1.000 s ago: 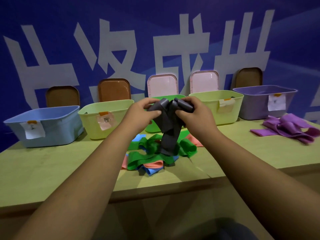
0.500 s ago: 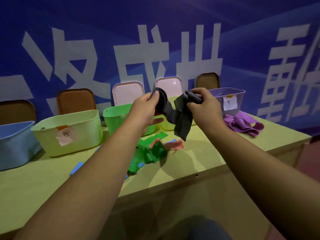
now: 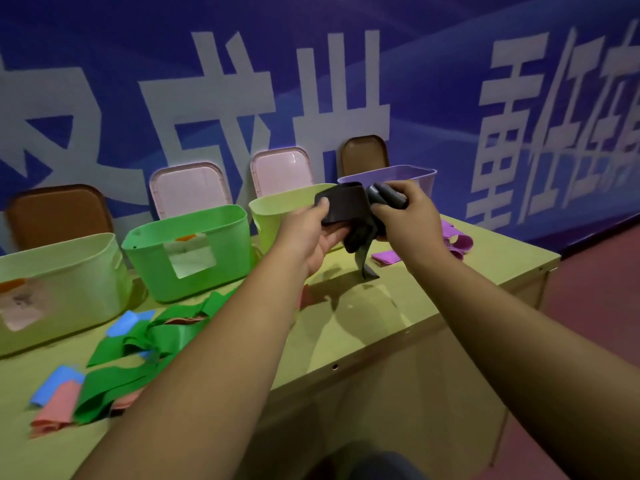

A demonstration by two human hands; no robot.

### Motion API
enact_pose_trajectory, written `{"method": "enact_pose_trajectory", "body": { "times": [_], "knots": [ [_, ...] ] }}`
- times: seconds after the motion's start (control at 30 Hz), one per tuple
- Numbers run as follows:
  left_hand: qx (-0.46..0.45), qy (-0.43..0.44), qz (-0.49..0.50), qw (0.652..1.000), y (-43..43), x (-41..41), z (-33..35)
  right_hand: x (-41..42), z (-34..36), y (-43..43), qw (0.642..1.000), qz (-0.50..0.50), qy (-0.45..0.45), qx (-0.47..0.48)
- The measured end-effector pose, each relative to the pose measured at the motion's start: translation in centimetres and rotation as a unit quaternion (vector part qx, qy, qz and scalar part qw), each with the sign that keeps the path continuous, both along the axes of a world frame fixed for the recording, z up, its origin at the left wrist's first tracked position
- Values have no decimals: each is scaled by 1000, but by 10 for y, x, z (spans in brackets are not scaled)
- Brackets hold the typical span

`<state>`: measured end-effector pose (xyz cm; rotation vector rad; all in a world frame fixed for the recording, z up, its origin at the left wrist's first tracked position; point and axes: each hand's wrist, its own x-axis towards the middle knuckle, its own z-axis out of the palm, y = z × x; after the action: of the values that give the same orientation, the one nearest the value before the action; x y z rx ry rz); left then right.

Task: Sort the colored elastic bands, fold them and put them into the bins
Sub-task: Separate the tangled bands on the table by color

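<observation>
A dark grey elastic band [image 3: 349, 211] is held up in the air in front of the lime bin [image 3: 277, 209] and the purple bin [image 3: 420, 174]. My left hand [image 3: 311, 233] grips its folded left part, thumb on top. My right hand [image 3: 405, 216] pinches the bunched right part, and one loose end hangs down between the hands. On the table at lower left lies a pile of green bands [image 3: 145, 344] mixed with blue bands [image 3: 57, 382] and pink bands [image 3: 57, 408]. Purple bands [image 3: 457, 240] lie beside the purple bin, partly behind my right hand.
A bright green bin [image 3: 162, 268] and a pale yellow-green bin [image 3: 62, 285] stand in the row at left. Brown and pink lids [image 3: 188, 187] lean on the blue banner wall behind. The table's right edge [image 3: 550, 268] drops to a red floor.
The view has swung further right. Both hands carried the grey band rightwards, from over the pile towards the lime and purple bins, and gathered it into a tighter bundle.
</observation>
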<state>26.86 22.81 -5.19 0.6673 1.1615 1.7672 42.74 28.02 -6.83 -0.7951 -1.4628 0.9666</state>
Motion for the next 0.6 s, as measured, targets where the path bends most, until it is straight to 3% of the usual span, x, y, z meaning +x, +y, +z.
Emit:
{"method": "enact_pose_trajectory", "body": {
  "times": [0.1, 0.2, 0.3, 0.43, 0.6],
  "knots": [
    [-30, 4, 46, 998, 22, 1, -28, -7, -15, 14, 999, 5, -6, -35],
    [-79, 155, 110, 979, 34, -4, -56, -20, -36, 27, 997, 11, -41, -60],
    [-132, 339, 142, 921, 32, -12, -68, -32, -60, 37, 995, 15, -81, -48],
    [-109, 495, 175, 844, 41, -26, -78, -41, -77, 45, 989, -11, -145, -27],
    [-65, 590, 182, 784, 44, -34, -85, -46, -82, 51, 987, -25, -161, 3]
  ]
}}
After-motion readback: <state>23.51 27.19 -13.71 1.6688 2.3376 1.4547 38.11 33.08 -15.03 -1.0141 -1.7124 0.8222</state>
